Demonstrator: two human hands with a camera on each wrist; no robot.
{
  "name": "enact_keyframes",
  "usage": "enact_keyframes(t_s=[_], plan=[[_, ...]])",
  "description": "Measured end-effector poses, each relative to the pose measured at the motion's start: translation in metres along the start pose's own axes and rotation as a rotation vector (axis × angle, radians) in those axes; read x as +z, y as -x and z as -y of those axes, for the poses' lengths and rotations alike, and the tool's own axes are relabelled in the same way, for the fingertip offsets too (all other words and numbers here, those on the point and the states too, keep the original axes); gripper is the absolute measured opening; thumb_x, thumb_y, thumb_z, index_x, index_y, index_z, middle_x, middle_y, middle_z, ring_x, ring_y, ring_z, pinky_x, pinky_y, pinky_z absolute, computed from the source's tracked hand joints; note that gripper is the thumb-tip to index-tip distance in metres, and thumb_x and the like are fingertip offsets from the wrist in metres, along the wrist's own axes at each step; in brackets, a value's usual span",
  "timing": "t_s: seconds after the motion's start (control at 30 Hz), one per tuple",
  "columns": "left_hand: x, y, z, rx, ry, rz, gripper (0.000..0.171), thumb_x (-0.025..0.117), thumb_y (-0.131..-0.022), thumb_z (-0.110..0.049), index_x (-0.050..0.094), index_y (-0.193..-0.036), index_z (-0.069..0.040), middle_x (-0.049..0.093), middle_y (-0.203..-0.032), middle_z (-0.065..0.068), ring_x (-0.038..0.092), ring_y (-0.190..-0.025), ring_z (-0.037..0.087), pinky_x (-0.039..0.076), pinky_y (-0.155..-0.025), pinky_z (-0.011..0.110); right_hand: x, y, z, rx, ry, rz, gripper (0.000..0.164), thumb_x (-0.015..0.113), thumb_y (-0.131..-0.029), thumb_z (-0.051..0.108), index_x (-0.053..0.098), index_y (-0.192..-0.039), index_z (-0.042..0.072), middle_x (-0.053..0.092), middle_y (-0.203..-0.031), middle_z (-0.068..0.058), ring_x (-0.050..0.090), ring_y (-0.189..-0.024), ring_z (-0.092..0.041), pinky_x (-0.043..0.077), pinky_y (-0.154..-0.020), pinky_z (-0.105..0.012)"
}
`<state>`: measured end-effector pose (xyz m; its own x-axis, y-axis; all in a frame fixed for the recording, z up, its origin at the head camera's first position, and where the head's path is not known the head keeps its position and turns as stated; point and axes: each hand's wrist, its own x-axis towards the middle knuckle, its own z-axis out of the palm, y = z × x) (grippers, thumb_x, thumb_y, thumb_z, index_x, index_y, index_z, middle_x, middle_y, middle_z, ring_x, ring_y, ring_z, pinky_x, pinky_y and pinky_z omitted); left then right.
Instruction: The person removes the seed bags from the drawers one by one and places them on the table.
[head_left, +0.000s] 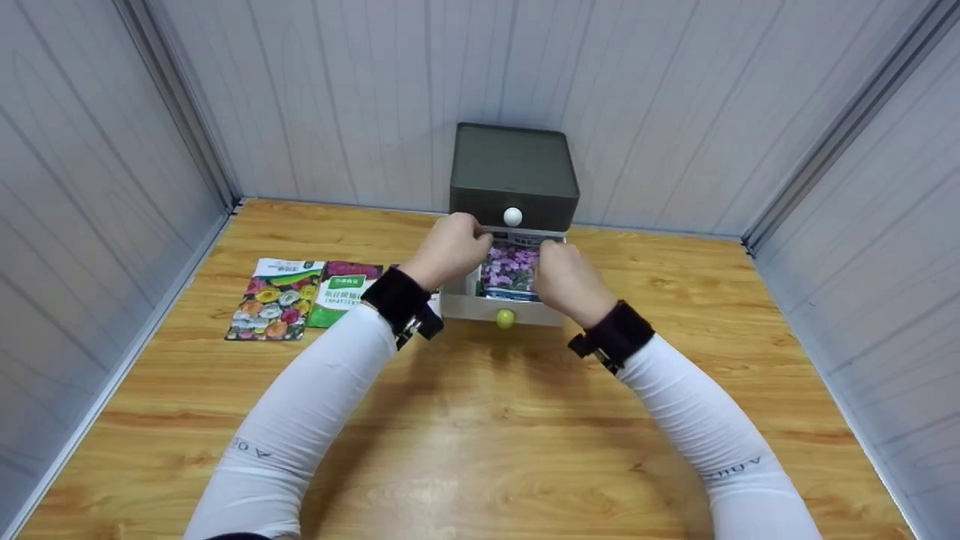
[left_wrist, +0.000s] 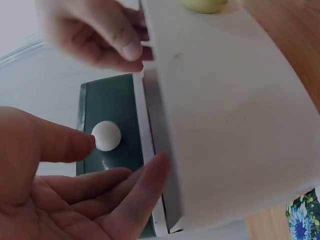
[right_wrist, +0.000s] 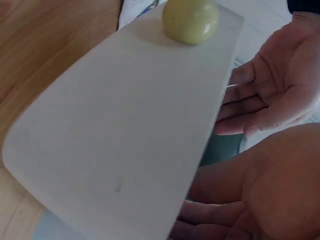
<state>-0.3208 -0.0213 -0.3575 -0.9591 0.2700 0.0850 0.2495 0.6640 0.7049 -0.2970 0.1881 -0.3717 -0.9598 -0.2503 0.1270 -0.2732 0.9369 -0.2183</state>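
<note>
purple-flower packet (head_left: 510, 268) lies in the pulled-out white drawer (head_left: 465, 306), picture side up, between the two hands. nearest the camera: bare wood table (head_left: 487, 450), then white sleeves (head_left: 330, 397) reaching in from both sides, black wristbands (head_left: 395, 298) at the ends. drawer front next, yellow-green knob (head_left: 505, 319) at its middle. left of the drawer on the table: a packet with mixed flowers (head_left: 275, 300), then a green and white packet (head_left: 345, 294) just beside it, both lying flat. a blue-flower packet (left_wrist: 301, 220) shows in a corner of the left wrist view, mostly cut off. left hand (head_left: 448, 251) is over the drawer's left side; fingers bent, wide gap to the thumb, nothing seen between. right hand (head_left: 562, 277) is at the packet's right edge; fingers bent, tips partly behind the drawer front, cannot tell if they grip. behind the hands: dark grey-green cabinet (head_left: 517, 161), upper drawer closed, white knob (head_left: 513, 217) on its front. farthest: pale panelled wall (head_left: 360, 97) behind the cabinet.
</note>
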Motion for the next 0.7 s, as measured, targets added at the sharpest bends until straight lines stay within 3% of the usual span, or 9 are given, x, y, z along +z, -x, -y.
enact_keyframes(t_s=[0.13, 0.3, 0.53, 0.7], plan=[[0.009, 0.0, 0.002, -0.003, -0.053, 0.02, 0.038, 0.057, -0.109, -0.013, 0.05, -0.072, -0.016, 0.053, -0.069, 0.0, 0.051, -0.06, 0.017, 0.042, -0.057, 0.032, 0.002, -0.008, 0.002, -0.076, 0.076, 0.019, 0.017, 0.058, -0.101, -0.002, 0.069, -0.109, -0.012, 0.072, -0.103, -0.027, 0.073, -0.094, -0.044, 0.063, -0.084, -0.057], [0.017, -0.001, 0.003, 0.015, -0.16, 0.04, 0.027, 0.057, -0.102, -0.007, 0.054, -0.076, -0.013, 0.061, -0.084, 0.009, 0.057, -0.071, 0.024, 0.047, -0.063, 0.036, 0.003, -0.016, 0.004, -0.102, 0.135, 0.053, 0.018, 0.058, -0.1, -0.004, 0.071, -0.109, -0.012, 0.074, -0.108, -0.029, 0.074, -0.1, -0.046, 0.063, -0.089, -0.058], [0.024, -0.003, 0.001, -0.006, -0.259, 0.087, 0.028, 0.055, -0.097, 0.0, 0.052, -0.072, -0.014, 0.06, -0.083, 0.008, 0.054, -0.068, 0.023, 0.042, -0.058, 0.033, 0.002, -0.025, 0.008, -0.218, 0.202, 0.078, 0.013, 0.059, -0.095, -0.005, 0.069, -0.087, -0.004, 0.075, -0.098, -0.026, 0.074, -0.091, -0.045, 0.063, -0.085, -0.058], [0.028, -0.003, -0.001, -0.002, -0.305, 0.114, 0.027, 0.057, -0.093, 0.003, 0.052, -0.074, -0.014, 0.061, -0.09, 0.009, 0.053, -0.074, 0.024, 0.044, -0.063, 0.035, 0.001, -0.03, 0.011, -0.202, 0.202, 0.143, 0.017, 0.057, -0.095, -0.007, 0.069, -0.083, -0.001, 0.076, -0.102, -0.025, 0.074, -0.093, -0.044, 0.063, -0.087, -0.056]])
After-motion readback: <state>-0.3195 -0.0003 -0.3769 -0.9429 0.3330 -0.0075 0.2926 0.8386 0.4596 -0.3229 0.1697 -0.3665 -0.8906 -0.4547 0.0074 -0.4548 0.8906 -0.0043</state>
